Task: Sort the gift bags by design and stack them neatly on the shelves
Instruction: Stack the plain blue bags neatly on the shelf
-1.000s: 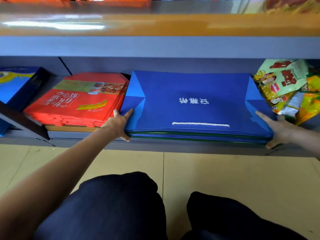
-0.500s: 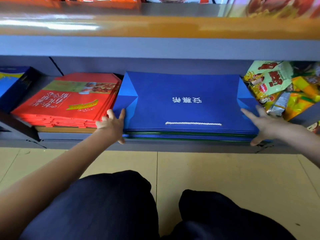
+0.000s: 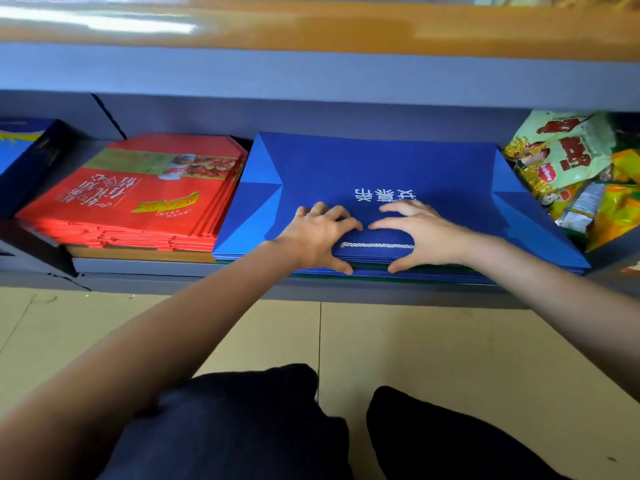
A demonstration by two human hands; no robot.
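The upper shelf [image 3: 311, 26] along the top of the frame is smeared by blur, and whatever stands on it is cut off by the top edge. At the far left a dark blue box [image 3: 24, 157] runs out of the frame. At the right edge the snack packets [image 3: 571, 168] are partly cropped. The left hand [image 3: 320, 233] and right hand [image 3: 420, 233] cover both ends of the white cord handle [image 3: 377, 245] and the lower edge of the white lettering [image 3: 384, 195] on the blue bag stack [image 3: 346, 168]; lower layers show only as thin edges.
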